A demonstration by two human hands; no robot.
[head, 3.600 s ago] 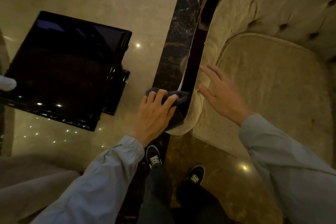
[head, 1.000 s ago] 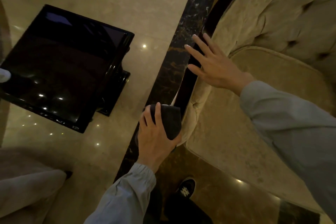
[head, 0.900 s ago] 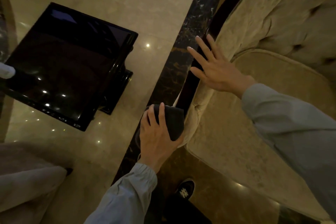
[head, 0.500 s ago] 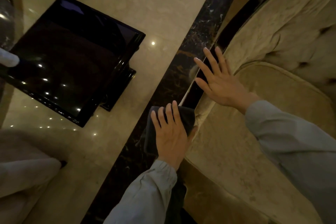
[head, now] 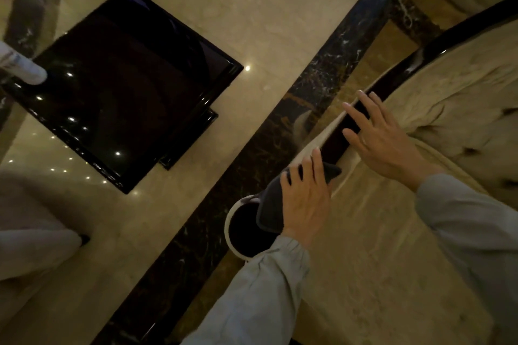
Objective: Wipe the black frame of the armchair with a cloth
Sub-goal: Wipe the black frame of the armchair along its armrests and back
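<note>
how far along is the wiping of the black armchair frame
Done: cannot tell; no wiped stretch stands out on the glossy black frame. In hand: the left hand presses the dark cloth on the frame's near end, while the right hand lies open beside the frame just beyond. Left: the long curve running up toward the chair back, well beyond the cloth.

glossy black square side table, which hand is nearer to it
Left. The left hand, pressing the dark cloth, lies closer to the table; the right hand rests farther away on the armchair's black frame.
</note>
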